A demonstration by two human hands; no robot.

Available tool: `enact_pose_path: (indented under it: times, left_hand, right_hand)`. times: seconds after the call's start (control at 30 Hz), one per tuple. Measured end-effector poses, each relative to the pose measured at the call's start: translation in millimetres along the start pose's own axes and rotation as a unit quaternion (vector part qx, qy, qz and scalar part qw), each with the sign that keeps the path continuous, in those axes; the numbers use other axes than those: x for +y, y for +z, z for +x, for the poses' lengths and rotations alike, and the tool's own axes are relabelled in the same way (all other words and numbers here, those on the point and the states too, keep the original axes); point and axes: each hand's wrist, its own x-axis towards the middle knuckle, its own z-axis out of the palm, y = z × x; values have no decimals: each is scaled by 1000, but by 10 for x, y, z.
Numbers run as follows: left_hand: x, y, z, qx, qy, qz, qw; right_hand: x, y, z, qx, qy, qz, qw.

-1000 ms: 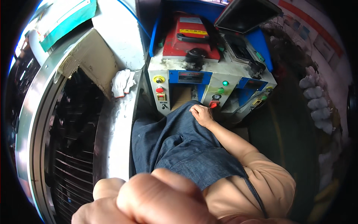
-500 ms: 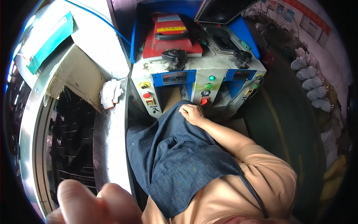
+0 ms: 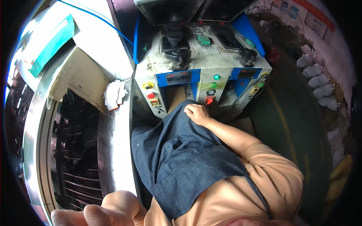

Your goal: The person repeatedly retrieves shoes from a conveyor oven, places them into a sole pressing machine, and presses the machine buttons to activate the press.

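At upper centre, a white-and-blue metal two-station machine (image 3: 209,69) has both dark flat lids (image 3: 169,11) already raised, while the person's right hand (image 3: 197,114), on a blue denim apron (image 3: 184,150), and left hand (image 3: 107,211), lower left, have curled fingers, any grip unclear.

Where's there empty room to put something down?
The shiny ledge looks bare between the white gloves and, in this picture, the left hand. The green floor right of the machine has a bare patch too. The machine's top is crowded with black fittings and green blocks.
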Motion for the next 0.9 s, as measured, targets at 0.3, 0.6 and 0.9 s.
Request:
enact_pose_path:
  times: [0.3, 0.6, 0.9]
  left_hand:
    - [-183, -291, -36, -83, 41, -23, 996]
    - [-772, -2085, -1380, 328, -324, 650, 603]
    - [-1152, -2777, -2769, 192, -354, 844, 355]
  right_hand:
    - [32, -17, 119, -57, 44, 52, 996]
    - [-78, -1019, 2220, 142, -147, 61, 977]
    - [1319, -787, 4139, -120, 284, -74, 948]
